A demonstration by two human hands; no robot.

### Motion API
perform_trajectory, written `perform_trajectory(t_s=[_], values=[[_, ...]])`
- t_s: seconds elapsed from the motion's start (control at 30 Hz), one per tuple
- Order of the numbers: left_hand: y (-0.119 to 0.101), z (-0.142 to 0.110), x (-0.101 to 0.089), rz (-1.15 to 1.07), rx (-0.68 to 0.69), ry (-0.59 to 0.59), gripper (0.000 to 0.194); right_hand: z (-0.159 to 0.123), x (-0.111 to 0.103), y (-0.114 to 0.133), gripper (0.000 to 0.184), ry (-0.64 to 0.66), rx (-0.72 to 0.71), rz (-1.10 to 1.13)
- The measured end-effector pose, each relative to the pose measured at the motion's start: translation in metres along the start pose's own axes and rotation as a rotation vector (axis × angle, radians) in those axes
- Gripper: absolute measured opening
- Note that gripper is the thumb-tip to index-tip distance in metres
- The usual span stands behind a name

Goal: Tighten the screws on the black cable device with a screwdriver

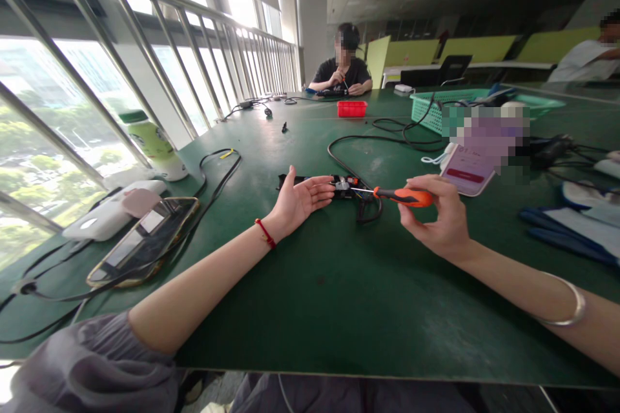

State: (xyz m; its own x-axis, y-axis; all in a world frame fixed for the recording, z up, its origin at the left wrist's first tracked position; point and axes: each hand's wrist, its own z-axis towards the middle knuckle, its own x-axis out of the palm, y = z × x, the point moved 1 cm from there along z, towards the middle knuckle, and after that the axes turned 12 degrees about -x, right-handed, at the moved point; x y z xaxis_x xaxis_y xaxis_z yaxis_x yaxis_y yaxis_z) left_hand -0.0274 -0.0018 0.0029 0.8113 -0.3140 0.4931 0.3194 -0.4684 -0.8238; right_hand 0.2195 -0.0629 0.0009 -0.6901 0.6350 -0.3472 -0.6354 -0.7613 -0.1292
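My right hand (438, 216) grips the end of an orange and black screwdriver (404, 197) between thumb and fingers. Its thin shaft points left, and the tip reaches a long black device (345, 187) that lies on the table with wires and small parts exposed. My left hand (303, 203), fingers stretched out and palm turned partly up, rests against the device and covers its middle. Whether the fingertips hold down any small part there cannot be made out. A black cable (356, 137) runs from the device's right end.
To the left are a phone (145, 242), a white power bank (109, 213) and a green-capped bottle (152, 145). A lit phone (472, 168), gloves (576, 226) and a green basket (423, 115) are on the right. Beyond a red tray (352, 108) sits another person (343, 71).
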Motion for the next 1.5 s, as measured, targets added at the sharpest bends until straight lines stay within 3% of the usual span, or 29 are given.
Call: perform_trajectory(t_s=[0.13, 0.2, 0.33, 0.47, 0.6, 0.73, 0.93, 1.1, 1.27, 1.5], values=[[0.002, 0.001, 0.0, 0.123, 0.022, -0.002, 0.077, 0.002, 0.0, 0.002, 0.024, 0.074, -0.049, -0.006], [0.006, 0.002, 0.002, 0.288, 0.054, -0.001, 0.074, 0.002, 0.0, 0.002, 0.027, 0.071, -0.052, -0.003], [0.015, -0.004, 0.013, 0.837, 0.244, 0.001, 0.053, 0.002, -0.001, 0.002, 0.047, -0.011, -0.034, -0.007], [0.021, -0.015, 0.024, 1.468, 0.525, 0.019, 0.029, 0.005, -0.001, 0.005, 0.033, 0.063, -0.102, -0.002], [0.022, -0.021, 0.029, 1.808, 0.69, 0.049, 0.024, 0.006, -0.001, 0.005, 0.035, 0.074, -0.115, 0.006], [0.021, -0.021, 0.029, 1.882, 0.718, 0.044, 0.025, 0.006, -0.001, 0.004, 0.047, 0.003, -0.106, -0.008], [0.022, -0.02, 0.029, 1.873, 0.704, 0.044, 0.026, 0.009, -0.002, 0.006, 0.026, 0.101, -0.096, -0.032], [0.022, -0.02, 0.029, 1.859, 0.706, 0.049, 0.025, 0.007, -0.001, 0.004, 0.039, 0.016, -0.066, -0.029], [0.022, -0.021, 0.029, 1.889, 0.696, 0.05, 0.025, 0.008, -0.002, 0.005, 0.019, 0.113, -0.085, -0.04], [0.022, -0.02, 0.028, 1.924, 0.708, 0.018, 0.026, 0.008, -0.001, 0.004, 0.042, 0.004, -0.099, -0.025]])
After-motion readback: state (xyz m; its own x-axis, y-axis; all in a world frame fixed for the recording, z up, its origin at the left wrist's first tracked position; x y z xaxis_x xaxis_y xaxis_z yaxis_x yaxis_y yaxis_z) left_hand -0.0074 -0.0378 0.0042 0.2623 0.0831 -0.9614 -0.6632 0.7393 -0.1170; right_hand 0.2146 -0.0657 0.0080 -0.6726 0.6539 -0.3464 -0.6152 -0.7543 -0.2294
